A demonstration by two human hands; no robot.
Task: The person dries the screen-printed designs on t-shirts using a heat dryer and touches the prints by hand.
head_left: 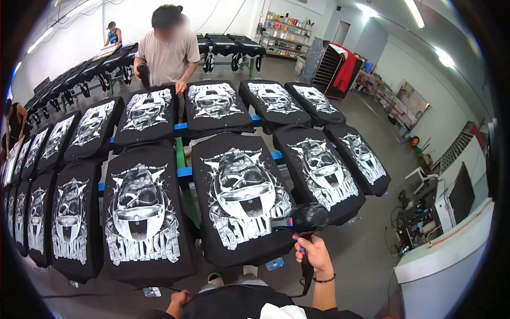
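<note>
Clerk: First item?

Lister: Blow dryer (pixel 311 218), black, one. Location: over the lower right corner of the nearest shirt, flat nozzle pointing left, across the lettering.

Clerk: Grip?

Lister: Right hand (pixel 314 254), fingers closed around the dryer's handle; dark bracelet (pixel 325 278) at the wrist. Left hand (pixel 182 297), low, near the body, fingers curled beside a dark cable; whether it grips the cable, I cannot tell.

Clerk: The shirt beneath?

Lister: Nearest shirt (pixel 241 194), black, laid flat; skull-like figure printed in white and grey, block lettering below.

Clerk: Adjoining stock?

Lister: Left neighbour shirt (pixel 141 212) and right neighbour shirt (pixel 321 170), same print, in the near row. A far row of like shirts stands behind, blue brackets (pixel 185 171) showing between boards.

Clerk: Persons?

Lister: One co-worker (pixel 170 53), light shirt, across the rows; a dark object (pixel 143 75) in one hand, the other hand at a shirt's edge. Second person (pixel 113 36), blue top, at the back. Third person (pixel 18 119), far left edge, partly cut off.

Clerk: Surroundings?

Lister: Shelves (pixel 287 34) of containers, rear; red cloth (pixel 345 69) over a rack; white chair (pixel 419 179) and dark screen (pixel 459 186), right.
</note>
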